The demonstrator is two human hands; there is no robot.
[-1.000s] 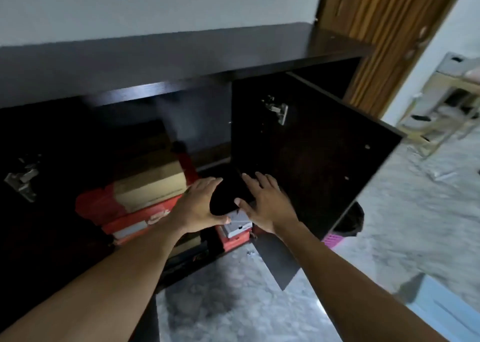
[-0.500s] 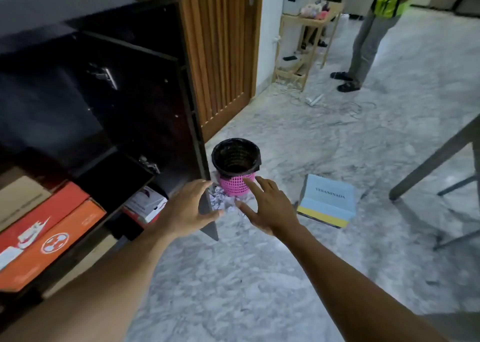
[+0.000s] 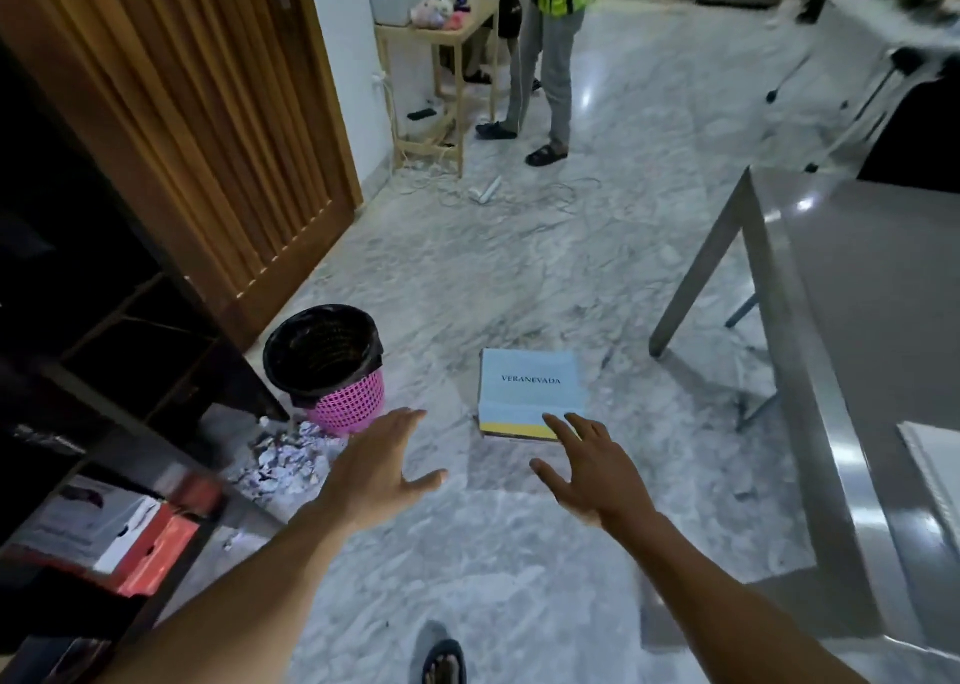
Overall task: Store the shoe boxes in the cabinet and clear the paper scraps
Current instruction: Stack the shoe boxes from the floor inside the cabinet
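Both hands are reaching out, fingers spread and holding nothing. The blue shoe box (image 3: pixel 529 393) is lying on the floor just beyond the right hand (image 3: pixel 589 470), long axis running away; left hand (image 3: pixel 382 468) farther off.

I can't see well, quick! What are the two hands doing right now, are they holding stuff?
Left hand: open, fingers spread, holding nothing.
Right hand: open, empty, reaching toward the light blue shoe box on the floor.
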